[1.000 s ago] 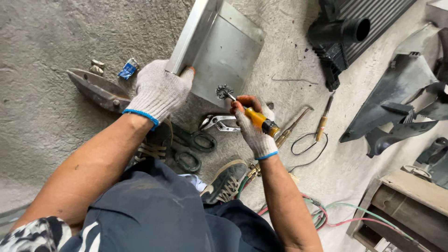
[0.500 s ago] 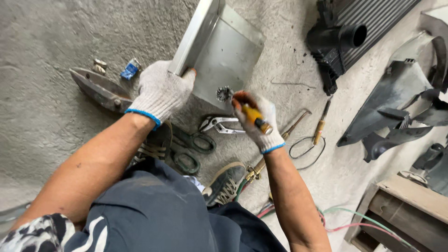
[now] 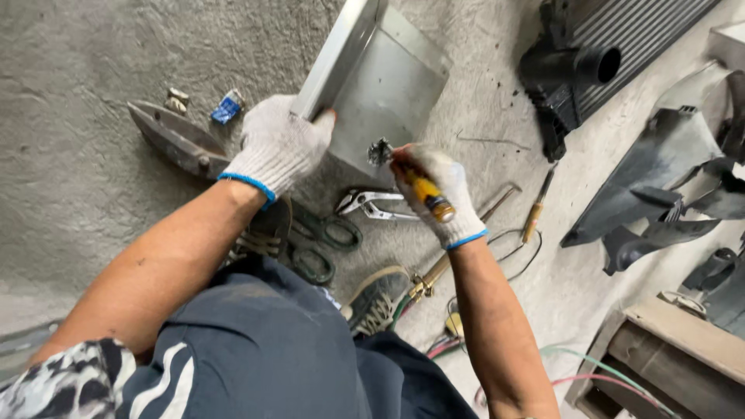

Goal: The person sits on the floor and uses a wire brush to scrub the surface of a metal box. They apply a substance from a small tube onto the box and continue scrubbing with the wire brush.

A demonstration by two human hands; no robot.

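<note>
Even, soft daylight, faint shadows, sharp focus, slight wide-angle edge distortion.

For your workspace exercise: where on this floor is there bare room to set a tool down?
Bare concrete floor lies left of the tin snips. A smaller patch sits between the metal box and black radiator. It is crowded below the box: pliers, scissors, hoses.

Head-mounted, looking steeply down, close over the left hand (image 3: 278, 146) and right hand (image 3: 434, 194); concrete floor (image 3: 93, 70) beyond them, own knees beneath.
</note>
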